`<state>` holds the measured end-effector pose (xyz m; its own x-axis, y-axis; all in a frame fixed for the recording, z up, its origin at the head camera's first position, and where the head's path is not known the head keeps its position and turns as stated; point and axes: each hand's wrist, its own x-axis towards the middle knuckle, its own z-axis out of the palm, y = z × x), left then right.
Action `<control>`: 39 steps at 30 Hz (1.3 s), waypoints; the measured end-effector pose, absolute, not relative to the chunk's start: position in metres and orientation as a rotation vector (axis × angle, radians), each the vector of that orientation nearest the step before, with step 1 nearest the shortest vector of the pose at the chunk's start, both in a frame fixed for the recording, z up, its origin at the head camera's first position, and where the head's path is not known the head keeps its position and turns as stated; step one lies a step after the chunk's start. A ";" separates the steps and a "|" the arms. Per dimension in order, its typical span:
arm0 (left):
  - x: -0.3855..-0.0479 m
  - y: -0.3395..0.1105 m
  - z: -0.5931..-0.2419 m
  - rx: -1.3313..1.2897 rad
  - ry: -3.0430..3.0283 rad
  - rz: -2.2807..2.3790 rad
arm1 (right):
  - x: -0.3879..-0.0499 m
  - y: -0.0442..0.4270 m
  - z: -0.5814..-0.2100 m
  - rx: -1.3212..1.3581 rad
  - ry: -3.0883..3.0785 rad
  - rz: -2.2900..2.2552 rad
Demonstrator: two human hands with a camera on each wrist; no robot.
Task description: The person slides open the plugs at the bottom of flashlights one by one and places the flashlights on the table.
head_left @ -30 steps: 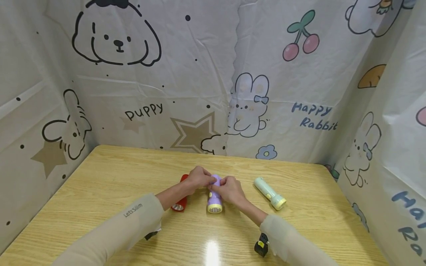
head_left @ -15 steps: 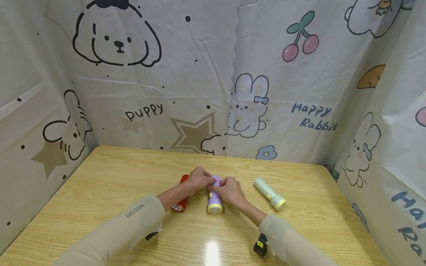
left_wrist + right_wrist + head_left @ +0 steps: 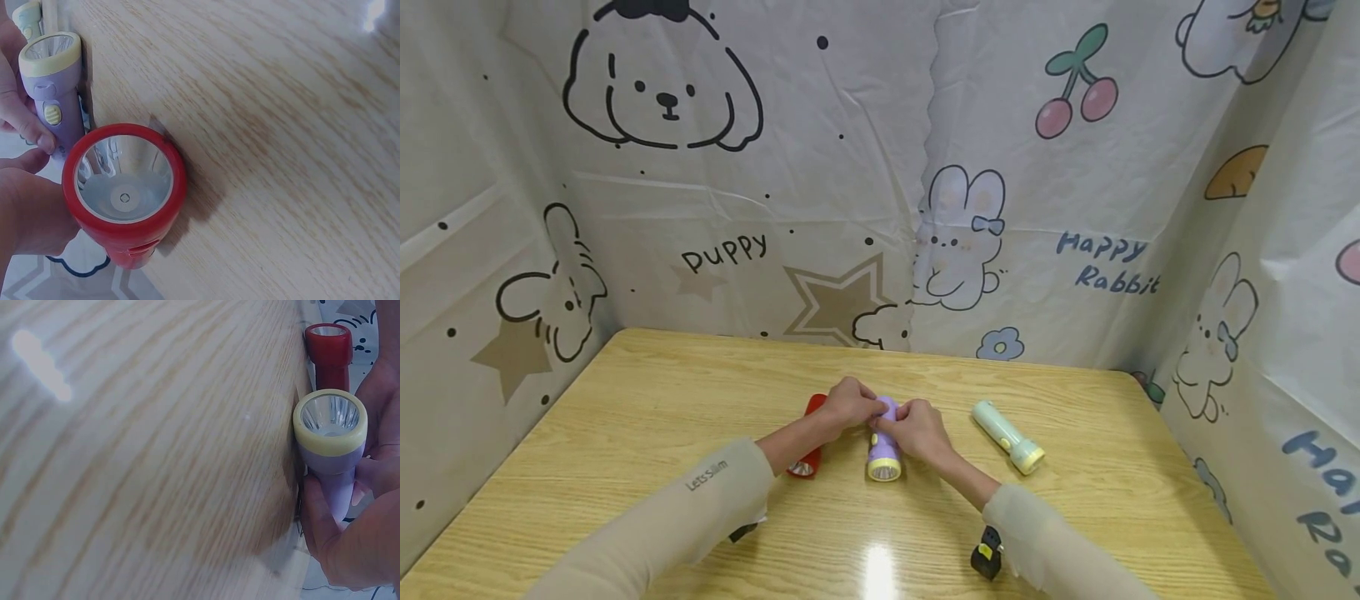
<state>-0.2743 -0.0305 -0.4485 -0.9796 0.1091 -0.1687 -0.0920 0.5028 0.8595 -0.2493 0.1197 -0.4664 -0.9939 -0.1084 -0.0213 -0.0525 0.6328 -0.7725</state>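
A purple flashlight (image 3: 884, 450) with a pale yellow rim lies at the middle of the table, its lens end toward me. My left hand (image 3: 848, 402) pinches its far end. From the other side, my right hand (image 3: 922, 429) grips the body, its thumb on top behind the yellow switch (image 3: 52, 114). Under my left wrist, partly covered by it, lies a red flashlight (image 3: 807, 462); its clear lens fills much of the left wrist view. In the right wrist view, fingers curl round the purple body (image 3: 338, 494) below the yellow rim. The far fingertips of both hands are partly hidden.
A mint-green flashlight (image 3: 1006, 435) with a yellow rim lies slanted to the right of my hands. The wooden table (image 3: 685, 375) ends at a printed cloth backdrop (image 3: 842, 192), which also hangs along both sides. A black device (image 3: 987, 557) hangs beneath my right sleeve.
Almost nothing differs. Both hands stay on the purple flashlight, and my left forearm has shifted very slightly to the right.
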 end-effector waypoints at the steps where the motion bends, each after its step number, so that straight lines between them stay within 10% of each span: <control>1: -0.274 -0.030 -0.449 0.013 2.543 1.474 | -0.249 0.120 -0.467 -0.138 2.780 -1.312; 39: -0.276 -0.029 -0.446 0.045 2.578 1.371 | -0.249 0.121 -0.462 -0.106 2.735 -1.302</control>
<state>-0.2762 -0.0288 -0.4457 -0.9752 0.1297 -0.1792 -0.0760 0.5642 0.8221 -0.2490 0.1210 -0.4621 -0.9914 -0.1103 -0.0699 -0.0153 0.6296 -0.7768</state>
